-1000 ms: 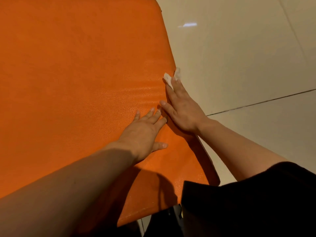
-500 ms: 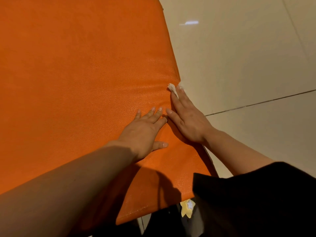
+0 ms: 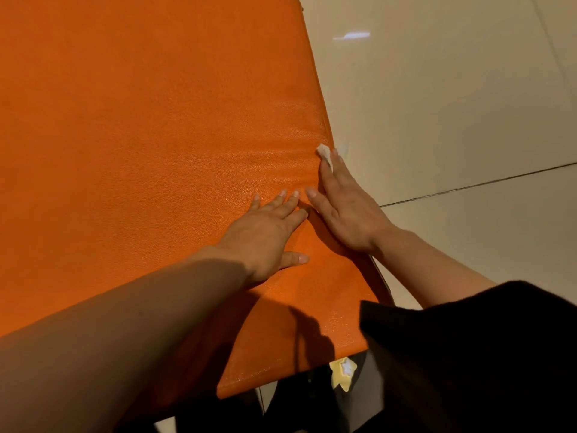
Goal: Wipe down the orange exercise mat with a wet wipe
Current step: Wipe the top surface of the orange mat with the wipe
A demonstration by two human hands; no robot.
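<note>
the mat (image 3: 140,151) lay flat on the pale tiled floor (image 3: 452,120), filling most of the view, its right edge running up and away from the person. the right hand (image 3: 346,207) lay along that edge with straight fingers, pressing the wipe (image 3: 324,153) down on the mat; only a small white bunch of it showed past the fingertips, right at the rim. the flat hand seemed meant to keep a broad patch of the wipe in contact with the surface, not to grip it. the left hand (image 3: 265,232) lay spread and flat on the mat just beside the right, holding nothing, its thumb out toward the near end. it looked to be there as a brace, bearing weight and keeping the mat from sliding under the rubbing. the wiping was judged to be working along the right border. a dark sleeve (image 3: 468,354) crossed the lower right, and a small yellow thing (image 3: 342,373) sat just off the near end, too unclear to name.
</note>
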